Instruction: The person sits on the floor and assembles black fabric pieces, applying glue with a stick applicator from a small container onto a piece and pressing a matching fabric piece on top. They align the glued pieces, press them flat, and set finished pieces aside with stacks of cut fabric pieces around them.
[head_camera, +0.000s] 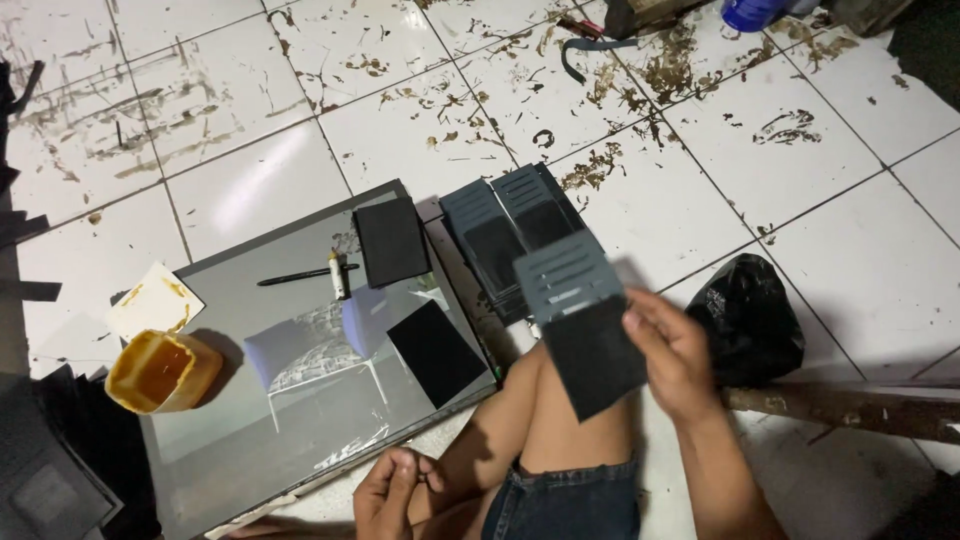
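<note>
The right hand (672, 355) pinches a dark card (585, 325) by its right edge, thumb on the face and the fingers hidden behind it. The card is lifted above the person's bare knee (560, 420) and tilted; its upper part is grey-blue with slits, its lower part plain black, and the slits are blurred. The left hand (392, 492) sits low near the bottom edge, fingers curled in toward the palm; whether it grips anything cannot be told. Both forearms are cut off by the bottom of the view, as are the denim shorts (565, 505).

Just behind the held card, a pair of matching grey cards (505, 225) lies flat on the white tiled floor (860, 270), the near ends covered by the held one. To the left lies a grey board (250, 420) printed with a chair picture. On it rest a black pen (300, 275), a small white tube (339, 275) crossing the pen's tip, and two black rectangles (392, 241) (437, 352). At the board's left edge stands an open yellow tub (162, 373) holding amber liquid, with a stained white card (152, 300) just behind it. Dark sheets (50, 460) are cropped at the lower left. To the right of the hand sits a crumpled black plastic bag (745, 315), touching a rough wooden stick (850, 408). Brown smears mark the far tiles.
</note>
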